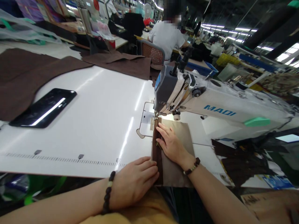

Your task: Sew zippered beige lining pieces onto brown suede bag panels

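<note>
A beige fabric piece with a dark brown strip along its left side lies on the sewing machine table. Its far end reaches the presser foot under the needle. A small brass-coloured bit, like a zipper slider, shows on the strip. My right hand rests flat on the fabric, fingers spread, just in front of the foot. At the near end, my left hand has its fingers together over the strip's left edge and grips it; its thumb is mostly hidden.
The white sewing machine spans the right side. A black phone lies on the white table at left, beside large brown fabric pieces. Dark scraps lie at right. A co-worker sits beyond the machine.
</note>
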### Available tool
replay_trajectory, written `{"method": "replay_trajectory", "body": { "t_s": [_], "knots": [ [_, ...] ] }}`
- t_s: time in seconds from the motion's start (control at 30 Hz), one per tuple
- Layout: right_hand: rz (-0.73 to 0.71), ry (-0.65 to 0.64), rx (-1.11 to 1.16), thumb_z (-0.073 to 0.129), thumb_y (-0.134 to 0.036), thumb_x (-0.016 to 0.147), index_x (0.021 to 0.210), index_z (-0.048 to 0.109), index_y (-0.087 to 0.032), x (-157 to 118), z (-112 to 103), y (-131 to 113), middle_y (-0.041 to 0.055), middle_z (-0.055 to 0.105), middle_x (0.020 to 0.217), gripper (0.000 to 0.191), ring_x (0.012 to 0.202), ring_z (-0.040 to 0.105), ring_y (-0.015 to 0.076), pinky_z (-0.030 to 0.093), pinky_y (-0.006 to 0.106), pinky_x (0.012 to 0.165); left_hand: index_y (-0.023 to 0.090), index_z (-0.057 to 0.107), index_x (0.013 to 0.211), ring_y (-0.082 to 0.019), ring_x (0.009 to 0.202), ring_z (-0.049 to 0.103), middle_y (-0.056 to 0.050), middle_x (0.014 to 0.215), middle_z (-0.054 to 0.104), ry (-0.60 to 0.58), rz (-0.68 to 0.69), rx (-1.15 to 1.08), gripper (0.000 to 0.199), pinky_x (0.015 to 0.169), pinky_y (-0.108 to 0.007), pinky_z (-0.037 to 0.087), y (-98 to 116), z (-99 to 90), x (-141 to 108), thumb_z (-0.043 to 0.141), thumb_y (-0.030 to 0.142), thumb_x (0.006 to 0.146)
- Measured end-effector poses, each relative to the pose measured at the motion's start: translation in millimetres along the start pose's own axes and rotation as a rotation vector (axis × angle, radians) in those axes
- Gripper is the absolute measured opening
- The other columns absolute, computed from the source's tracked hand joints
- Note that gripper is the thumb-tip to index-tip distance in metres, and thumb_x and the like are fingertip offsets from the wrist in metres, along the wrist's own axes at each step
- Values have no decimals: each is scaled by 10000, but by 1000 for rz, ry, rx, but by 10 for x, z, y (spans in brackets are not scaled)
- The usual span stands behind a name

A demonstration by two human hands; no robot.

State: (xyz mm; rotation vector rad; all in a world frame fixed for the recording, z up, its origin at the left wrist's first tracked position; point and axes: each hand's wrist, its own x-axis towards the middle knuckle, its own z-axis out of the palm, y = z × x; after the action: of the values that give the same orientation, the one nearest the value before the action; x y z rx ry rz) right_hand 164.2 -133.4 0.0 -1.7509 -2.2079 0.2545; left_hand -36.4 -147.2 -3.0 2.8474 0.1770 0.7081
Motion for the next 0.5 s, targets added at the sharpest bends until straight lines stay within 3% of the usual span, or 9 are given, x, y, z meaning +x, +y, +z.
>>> {"method": "replay_trajectory", "body": {
  "t_s": [0.37, 0.43, 0.5],
  "knots": [
    [-65, 50, -91, 339, -272, 894, 1303, 372, -174, -33, 98, 60, 96, 358, 1372, 423, 1282, 307, 204, 302, 495, 1027, 166, 539, 754, -134, 811, 548, -23, 750, 596, -167, 21, -41, 135, 820, -238, 452, 69, 1, 16, 487, 212, 870],
    [-123, 126, -143, 344, -299, 890, 1295, 381, -182, -46, 172, 120, 99, 394, 1348, 423, 1255, 355, 223, 351, 501, 990, 171, 544, 760, -126, 795, 553, -12, 752, 601, -165, 28, -26, 142, 814, -231, 452, -38, -81, -36, 518, 269, 859],
    [-188, 191, -214, 346, -306, 886, 1306, 356, -187, -37, 253, 195, 95, 425, 1324, 437, 1217, 408, 238, 411, 505, 930, 171, 564, 806, -120, 810, 562, -15, 803, 621, -111, -78, 46, 150, 823, -235, 450, -292, -324, -166, 486, 279, 876]
  ]
}}
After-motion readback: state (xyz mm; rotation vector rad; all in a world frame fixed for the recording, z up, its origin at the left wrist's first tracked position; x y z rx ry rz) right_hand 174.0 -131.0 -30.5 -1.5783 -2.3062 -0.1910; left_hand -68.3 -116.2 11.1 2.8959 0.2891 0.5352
